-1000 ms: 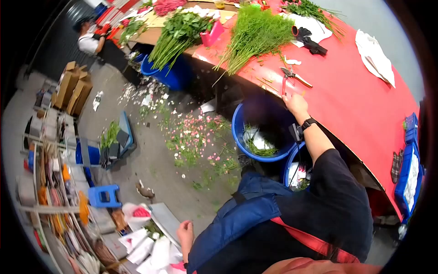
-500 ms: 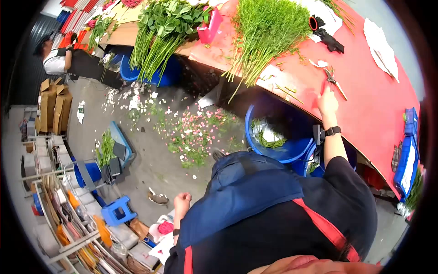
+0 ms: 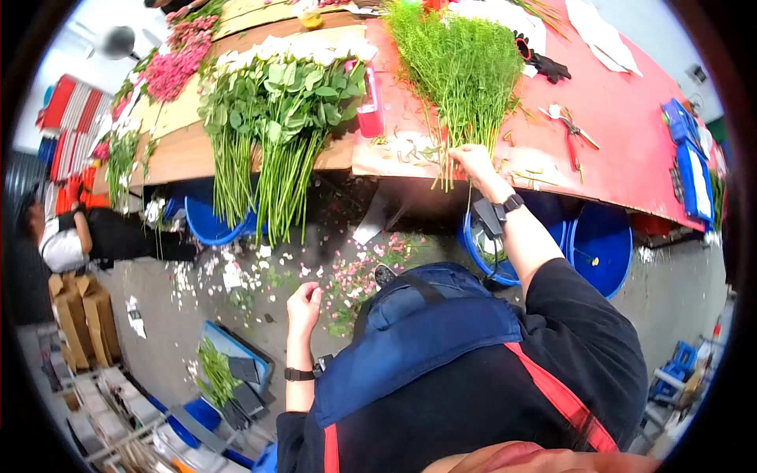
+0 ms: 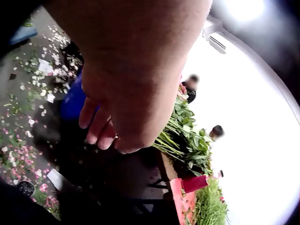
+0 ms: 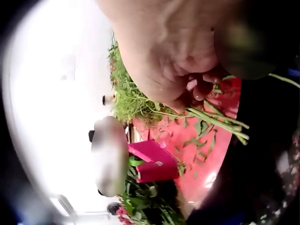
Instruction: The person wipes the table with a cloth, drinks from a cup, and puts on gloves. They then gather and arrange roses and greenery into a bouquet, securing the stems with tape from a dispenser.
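Note:
A bundle of feathery green stems [image 3: 473,79] lies on the red tabletop, its cut ends over the front edge. My right hand [image 3: 479,169] is at the lower stems; in the right wrist view the fingers of this hand [image 5: 173,70] curl round some thin stems [image 5: 218,122], whose ends stick out past them. My left hand [image 3: 303,309] hangs in the air over the floor, fingers loosely curled and holding nothing, as the left wrist view also shows that hand [image 4: 126,108]. Pruning shears [image 3: 576,135] with red handles lie to the right of the bundle.
White roses [image 3: 276,87] with long stems overhang the table left of a pink holder [image 3: 370,102]. Black gloves [image 3: 548,68] lie behind the shears. Blue buckets [image 3: 603,244] stand below the table edge. Petals [image 3: 347,272] litter the floor; another person [image 3: 63,240] is at far left.
My right hand has moved left from beside the shears to the green stems. The view has swung, and my left hand has risen in it.

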Available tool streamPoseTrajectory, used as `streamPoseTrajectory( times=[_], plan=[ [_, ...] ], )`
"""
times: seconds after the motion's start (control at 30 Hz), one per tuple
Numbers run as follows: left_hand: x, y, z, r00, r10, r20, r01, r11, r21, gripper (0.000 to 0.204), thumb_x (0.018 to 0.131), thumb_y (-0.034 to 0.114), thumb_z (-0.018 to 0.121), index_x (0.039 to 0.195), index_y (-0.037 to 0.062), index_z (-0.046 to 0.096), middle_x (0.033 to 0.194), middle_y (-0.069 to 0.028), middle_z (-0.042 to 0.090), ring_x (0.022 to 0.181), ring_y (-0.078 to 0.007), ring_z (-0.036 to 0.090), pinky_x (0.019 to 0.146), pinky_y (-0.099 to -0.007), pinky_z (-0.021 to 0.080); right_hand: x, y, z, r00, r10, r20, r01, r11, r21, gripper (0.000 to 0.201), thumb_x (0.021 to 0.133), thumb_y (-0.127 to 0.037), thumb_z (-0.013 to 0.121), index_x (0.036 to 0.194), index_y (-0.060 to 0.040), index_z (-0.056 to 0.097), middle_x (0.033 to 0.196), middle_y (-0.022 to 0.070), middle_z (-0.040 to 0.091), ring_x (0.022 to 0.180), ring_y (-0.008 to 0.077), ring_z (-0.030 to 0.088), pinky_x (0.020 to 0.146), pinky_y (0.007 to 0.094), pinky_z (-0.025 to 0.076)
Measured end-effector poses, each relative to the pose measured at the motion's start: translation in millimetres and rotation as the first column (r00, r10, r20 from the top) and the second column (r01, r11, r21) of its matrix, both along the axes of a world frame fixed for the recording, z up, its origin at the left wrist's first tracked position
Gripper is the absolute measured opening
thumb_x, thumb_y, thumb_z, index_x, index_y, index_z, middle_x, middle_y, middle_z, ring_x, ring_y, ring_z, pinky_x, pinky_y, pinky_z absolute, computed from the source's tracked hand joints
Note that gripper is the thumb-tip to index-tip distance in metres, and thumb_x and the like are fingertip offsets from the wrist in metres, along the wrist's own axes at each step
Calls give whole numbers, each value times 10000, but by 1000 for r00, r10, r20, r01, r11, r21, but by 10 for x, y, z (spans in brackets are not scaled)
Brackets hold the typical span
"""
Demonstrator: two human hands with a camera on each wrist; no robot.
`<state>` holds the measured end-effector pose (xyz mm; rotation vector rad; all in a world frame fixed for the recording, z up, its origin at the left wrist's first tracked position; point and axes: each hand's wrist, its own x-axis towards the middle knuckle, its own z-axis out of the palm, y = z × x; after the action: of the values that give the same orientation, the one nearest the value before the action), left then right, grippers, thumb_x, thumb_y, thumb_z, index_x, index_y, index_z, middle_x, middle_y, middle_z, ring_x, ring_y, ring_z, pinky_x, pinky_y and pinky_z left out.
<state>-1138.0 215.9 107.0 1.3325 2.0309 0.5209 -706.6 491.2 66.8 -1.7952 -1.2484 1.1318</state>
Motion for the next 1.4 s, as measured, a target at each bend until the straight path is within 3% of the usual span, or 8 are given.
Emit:
streamPoseTrajectory(
  times=[0.17,0.3,0.4,0.67,0.73,1.0,1.13,1.4],
  plan=[
    [-60,990,-22,934,-96,345,112,993,-27,181,883,88,656,1028,-20,661,896,-76,705,815,-119,667,746,-245,529,-270,-425,1257,987,-130,-99,161,866,474,192,891,-185,632,883,6,648,677,-20,597,545,39,471,492,214,380],
    [521,1851,216,811,-397,429,369,917,150,188,902,130,655,1018,-18,662,895,-74,705,820,-115,658,749,-253,527,-164,-695,1148,975,-182,-125,216,905,365,176,914,-181,619,868,-11,626,667,-23,575,540,31,470,488,201,387],
    [1110,2353,494,555,-181,812,426,900,-91,303,940,248,612,1131,13,637,1014,-67,695,889,-146,656,775,-268,520,-186,-730,1086,945,-195,-264,241,959,153,111,938,-144,587,914,-36,578,698,-19,551,557,52,486,509,202,400],
    [2411,3105,252,383,30,923,411,890,-199,428,916,283,642,1256,71,491,1029,-86,642,903,-162,624,705,-295,523,-520,-571,1138,783,-161,-601,210,978,11,117,973,-148,548,965,-36,578,766,-3,566,591,62,495,532,199,419],
    [2527,3242,79,361,69,930,405,887,-223,342,914,250,641,1175,65,521,954,-81,636,795,-162,632,622,-283,528,-426,-548,1143,794,-211,-571,260,966,5,120,976,-147,536,975,-38,587,760,-17,559,593,48,486,524,191,414],
    [2485,3581,-903,918,-5,396,-15,999,45,429,830,165,692,1175,11,490,764,-94,625,557,-183,600,433,-325,473,3,-570,346,971,-85,-221,53,988,-147,216,918,-139,572,1090,-13,537,719,48,600,553,93,549,480,251,450],
    [2471,3723,-389,783,42,620,209,922,-326,319,857,170,671,1125,24,579,758,-90,631,444,-164,533,374,-331,412,-314,-436,373,983,115,-142,-148,956,-252,348,891,-210,630,1120,29,522,594,61,588,507,148,592,495,296,483],
    [2402,3620,-215,611,-14,792,404,865,-297,299,909,195,642,1169,50,623,720,-28,620,587,-121,594,489,-263,512,-480,-243,110,868,236,437,-127,956,-264,414,777,-399,713,902,-13,631,786,232,662,793,403,654,715,470,514]
  ],
)
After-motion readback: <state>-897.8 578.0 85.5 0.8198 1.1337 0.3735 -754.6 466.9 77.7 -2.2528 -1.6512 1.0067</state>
